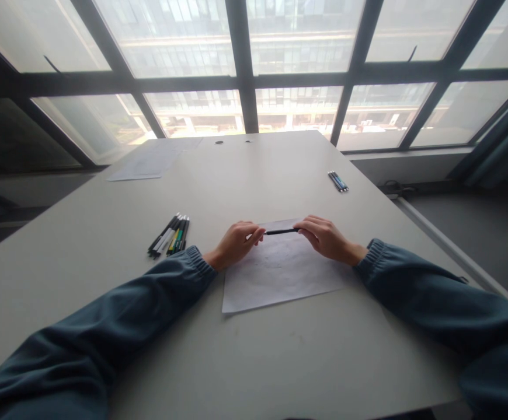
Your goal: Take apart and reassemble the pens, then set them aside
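Observation:
A slim black pen (281,231) lies level between my two hands, above a sheet of white paper (275,280). My left hand (239,240) pinches its left end between thumb and fingers. At the other end, my right hand (324,236) is closed on the pen the same way. The paper sits slightly askew on the table, and faint marks show on it beneath the pen. Both wrists rest near the sheet's sides, and the right one covers part of its edge.
Left of the paper lies a bunch of several pens (169,235). A smaller group of pens (338,181) is near the right edge of the white table (245,181). More paper sheets (142,163) lie at the far left, by the windows (298,108).

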### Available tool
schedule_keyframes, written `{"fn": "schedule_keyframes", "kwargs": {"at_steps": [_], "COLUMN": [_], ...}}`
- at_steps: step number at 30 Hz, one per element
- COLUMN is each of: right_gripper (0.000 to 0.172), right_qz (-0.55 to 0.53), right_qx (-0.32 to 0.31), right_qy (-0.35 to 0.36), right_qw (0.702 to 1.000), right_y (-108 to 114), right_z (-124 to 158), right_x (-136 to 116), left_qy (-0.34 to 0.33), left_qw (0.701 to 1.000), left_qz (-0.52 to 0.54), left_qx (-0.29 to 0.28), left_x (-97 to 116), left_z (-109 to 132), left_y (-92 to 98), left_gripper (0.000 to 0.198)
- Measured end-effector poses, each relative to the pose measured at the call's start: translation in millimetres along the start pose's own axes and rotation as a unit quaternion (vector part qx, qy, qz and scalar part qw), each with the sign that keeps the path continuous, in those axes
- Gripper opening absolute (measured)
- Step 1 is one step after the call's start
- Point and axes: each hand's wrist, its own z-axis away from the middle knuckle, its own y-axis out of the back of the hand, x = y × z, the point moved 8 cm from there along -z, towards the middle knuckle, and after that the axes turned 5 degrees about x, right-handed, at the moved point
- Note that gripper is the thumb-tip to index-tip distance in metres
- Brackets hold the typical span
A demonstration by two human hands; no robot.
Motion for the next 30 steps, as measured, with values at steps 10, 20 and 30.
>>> {"fn": "schedule_keyframes", "kwargs": {"at_steps": [10, 20, 30], "right_gripper": [0.022, 0.021, 0.021], "right_qz": [0.0, -0.001, -0.002], "right_qx": [0.002, -0.003, -0.001], "right_qy": [-0.007, -0.007, -0.004], "right_qw": [1.0, 1.0, 1.0], "right_y": [1.0, 0.5, 1.2], "right_z": [0.1, 0.4, -0.6], "right_x": [0.7, 0.9, -0.6], "left_qy": [-0.014, -0.045, -0.014], "left_qw": [0.999, 0.997, 1.0], "left_qz": [0.003, 0.014, 0.013], "left_qx": [0.029, 0.053, 0.021], "left_x": [1.2, 6.8, -5.1], "left_z": [1.2, 1.4, 1.7], "left_y": [4.3, 7.8, 1.7], "left_gripper": [0.034, 0.017, 0.031]}}
